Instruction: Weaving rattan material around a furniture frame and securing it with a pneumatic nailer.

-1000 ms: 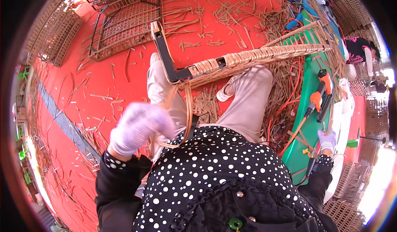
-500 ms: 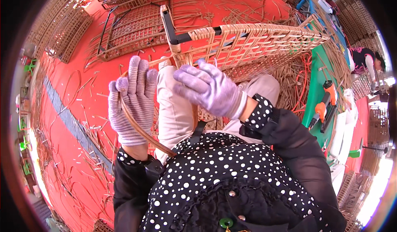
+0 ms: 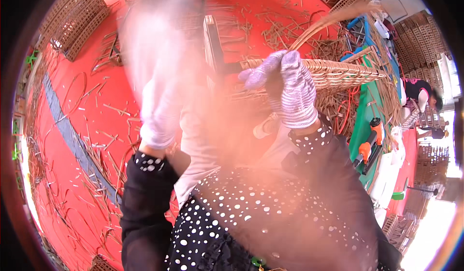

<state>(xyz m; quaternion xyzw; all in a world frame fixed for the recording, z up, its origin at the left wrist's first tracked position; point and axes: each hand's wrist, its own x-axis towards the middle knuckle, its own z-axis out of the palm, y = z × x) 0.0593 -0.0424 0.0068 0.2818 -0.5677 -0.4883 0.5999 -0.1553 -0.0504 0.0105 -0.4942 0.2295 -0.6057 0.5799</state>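
My left hand (image 3: 162,102), in a striped pale purple glove, is smeared by motion, so its fingers cannot be made out. My right hand (image 3: 296,94), gloved alike, pinches a brown rattan strip (image 3: 328,22) that sweeps up and to the right from its fingertips. A wide brown blur crosses my lap and hides much of what lies between my hands. Just beyond my right hand is a woven wicker panel (image 3: 343,70) on a dark frame; its upright corner bar (image 3: 212,41) stands between the hands.
Cut strips (image 3: 113,135) litter the red floor (image 3: 82,193), crossed by a grey band (image 3: 72,135). On a green surface (image 3: 365,111) at right lies an orange-and-black power tool (image 3: 369,148). Stacked wicker panels (image 3: 79,27) stand far left. Another person (image 3: 420,91) is at the far right.
My left hand has risen and become blurred. The right hand has moved rightward and closed on the strip, which now swings up past the panel.
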